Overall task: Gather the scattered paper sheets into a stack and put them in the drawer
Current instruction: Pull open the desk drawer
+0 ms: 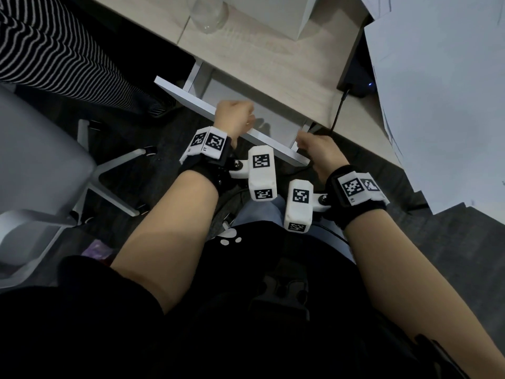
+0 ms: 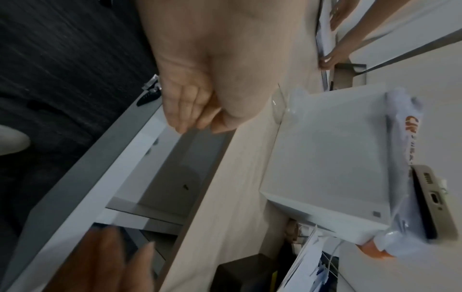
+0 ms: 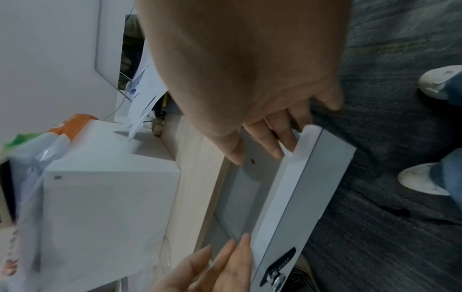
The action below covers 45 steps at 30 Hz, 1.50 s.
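A white drawer [image 1: 191, 98] stands part-way out under the wooden desk. My left hand [image 1: 235, 119] reaches over its front panel [image 2: 100, 168], its straight fingers [image 3: 225, 256] lying against the panel's inner face. My right hand [image 1: 314, 149] grips the panel's right end [image 3: 300, 187], with its thumb and fingers [image 3: 275, 142] inside and one finger outside. The drawer's inside [image 2: 170, 177] looks pale and flat, and I cannot tell whether paper lies there. White paper sheets [image 1: 437, 77] lie spread over the desk at the right, also visible as paper sheets [image 2: 307, 256] and paper sheets [image 3: 145, 98].
A white box [image 1: 278, 12] and a clear bottle [image 1: 209, 15] stand on the desk behind the drawer. A black device [image 1: 355, 77] with a cable sits by the papers. An office chair [image 1: 41, 173] and another person's striped leg [image 1: 54, 50] are at the left.
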Tool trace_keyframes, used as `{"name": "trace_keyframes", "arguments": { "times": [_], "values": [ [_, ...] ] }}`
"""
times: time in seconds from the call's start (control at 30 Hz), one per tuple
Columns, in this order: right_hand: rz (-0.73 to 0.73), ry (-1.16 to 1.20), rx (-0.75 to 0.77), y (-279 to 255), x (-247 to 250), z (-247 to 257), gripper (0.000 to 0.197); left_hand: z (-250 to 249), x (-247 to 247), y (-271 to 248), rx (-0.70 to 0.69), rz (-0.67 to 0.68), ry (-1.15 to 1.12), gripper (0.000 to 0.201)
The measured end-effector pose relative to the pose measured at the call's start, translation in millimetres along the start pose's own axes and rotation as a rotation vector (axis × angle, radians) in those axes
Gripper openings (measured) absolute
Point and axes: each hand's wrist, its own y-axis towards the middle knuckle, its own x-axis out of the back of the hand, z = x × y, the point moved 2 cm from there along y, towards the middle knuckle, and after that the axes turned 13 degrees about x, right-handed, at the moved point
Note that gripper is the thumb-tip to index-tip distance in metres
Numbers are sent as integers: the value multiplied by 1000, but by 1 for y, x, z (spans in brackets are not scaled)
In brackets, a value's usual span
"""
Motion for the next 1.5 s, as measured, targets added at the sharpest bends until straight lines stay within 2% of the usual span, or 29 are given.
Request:
{"name": "trace_keyframes", "arguments": {
  "times": [0.1,0.17,0.3,0.37,0.57,0.73,0.8,0.93,1.17,1.33,1.43,1.5],
  "values": [
    [48,-10,-123,-4,6,-10,52,0,0,2,68,-12,-1,7],
    [24,68,-149,-5,10,-16,57,1,2,3,89,-34,11,22],
    [-42,132,-141,-1,12,-20,63,12,10,2,110,-75,15,23],
    [-48,152,-142,-1,10,-22,66,19,18,1,142,-94,-5,27],
    [-39,199,-137,-5,9,-28,70,38,36,-7,244,-128,-46,20],
    [44,173,-118,-16,3,-19,71,52,44,-17,278,-163,-71,14],
    [111,151,-142,-21,-2,-16,60,55,46,-20,279,-179,-81,12],
    [313,156,-319,-32,-20,-21,36,60,50,-23,296,-194,-84,7],
    [461,115,-456,-38,-36,-34,48,78,64,-18,330,-245,-42,9],
    [586,71,-520,-46,-47,-42,53,102,83,-6,463,-230,131,12],
    [634,43,-543,-49,-53,-48,53,110,87,-7,399,-264,149,2],
    [652,52,-561,-51,-57,-51,53,116,93,-4,373,-284,175,5]
  ]
}}
